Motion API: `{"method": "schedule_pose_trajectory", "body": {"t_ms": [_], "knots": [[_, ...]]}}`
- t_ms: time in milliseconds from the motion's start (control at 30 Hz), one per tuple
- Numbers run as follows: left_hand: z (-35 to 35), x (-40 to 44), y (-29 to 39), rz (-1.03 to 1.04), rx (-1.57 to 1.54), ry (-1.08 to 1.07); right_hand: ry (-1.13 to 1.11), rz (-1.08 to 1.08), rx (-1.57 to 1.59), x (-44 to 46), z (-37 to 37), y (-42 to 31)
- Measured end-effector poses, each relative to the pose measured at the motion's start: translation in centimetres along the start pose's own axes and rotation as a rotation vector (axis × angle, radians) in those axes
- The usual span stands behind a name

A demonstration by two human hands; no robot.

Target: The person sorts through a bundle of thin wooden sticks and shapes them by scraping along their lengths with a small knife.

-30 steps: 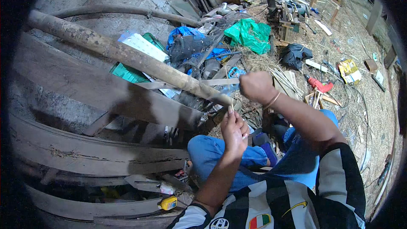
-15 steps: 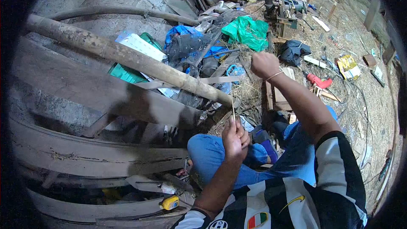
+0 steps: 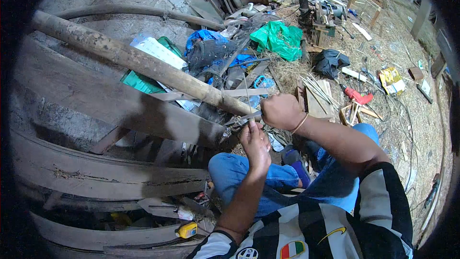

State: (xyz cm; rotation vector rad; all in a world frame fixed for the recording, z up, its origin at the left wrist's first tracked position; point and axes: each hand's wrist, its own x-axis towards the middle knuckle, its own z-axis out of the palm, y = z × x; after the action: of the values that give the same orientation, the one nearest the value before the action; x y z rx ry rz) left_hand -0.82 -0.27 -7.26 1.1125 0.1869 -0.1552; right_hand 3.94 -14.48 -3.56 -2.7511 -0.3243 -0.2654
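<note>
My right hand (image 3: 282,111) is closed in a fist around a knife, its handle hidden inside. The knife blade (image 3: 250,116) points left and lies across a thin wooden stick (image 3: 247,97), just above my other hand. My left hand (image 3: 256,144) pinches the lower part of this stick, with the thumb pointing up along it. The stick stands nearly upright and leans slightly left. Behind both hands is the end of a thick bamboo pole (image 3: 191,88).
Several thin sticks (image 3: 320,90) lie on a wooden box to the right, near a red drill (image 3: 357,95). Green plastic (image 3: 278,41) and a black bag (image 3: 330,63) lie farther back. Long wooden planks (image 3: 105,172) run along my left, with a yellow bottle (image 3: 187,230) by them.
My right hand has come down and left from its raised position, bringing the knife against the stick. My left hand has shifted slightly left and up, and the stick now leans left.
</note>
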Motion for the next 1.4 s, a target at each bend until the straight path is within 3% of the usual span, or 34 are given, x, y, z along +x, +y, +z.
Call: {"method": "schedule_pose_trajectory", "body": {"t_ms": [100, 200, 400, 633, 700, 733, 833, 1000, 1167, 1267, 1400], "knots": [[0.3, -0.4, -0.1, 0.011, -0.034, -0.025, -0.133, 0.076, -0.013, 0.4, -1.0, 0.0], [0.4, -1.2, -0.4, -0.051, -0.004, 0.001, -0.073, 0.182, -0.069, 2.2, -1.2, 2.3], [-0.3, -1.3, -0.8, -0.145, 0.003, 0.000, -0.001, 0.228, -0.112, 3.8, 1.3, 5.9], [-2.0, -0.9, -0.9, -0.238, -0.061, 0.009, -0.081, 0.200, -0.161, 4.6, 3.2, 7.9], [-1.8, -2.8, -0.3, -0.236, -0.064, -0.013, 0.070, 0.366, -0.102, 5.1, 4.4, 11.8], [-2.1, -3.6, -0.1, -0.233, -0.064, -0.030, 0.135, 0.347, -0.091, 4.9, 3.5, 12.9], [-4.5, -2.7, -0.9, -0.288, -0.190, -0.052, 0.068, 0.370, -0.055, 5.1, 1.2, 11.1], [-4.4, -0.2, 0.2, -0.384, -0.404, -0.124, -0.010, 0.170, -0.040, 2.4, -0.5, 2.9], [-2.6, 0.1, 1.5, -0.495, -0.537, -0.260, -0.136, 0.005, 0.003, 0.2, 0.2, -0.2], [-2.3, 0.1, 1.5, -0.527, -0.595, -0.303, -0.100, -0.004, 0.007, 0.1, 0.7, 0.4], [-1.8, -1.9, 1.2, -0.552, -0.539, -0.308, -0.048, 0.212, -0.050, 3.1, 0.0, 4.4]]}}
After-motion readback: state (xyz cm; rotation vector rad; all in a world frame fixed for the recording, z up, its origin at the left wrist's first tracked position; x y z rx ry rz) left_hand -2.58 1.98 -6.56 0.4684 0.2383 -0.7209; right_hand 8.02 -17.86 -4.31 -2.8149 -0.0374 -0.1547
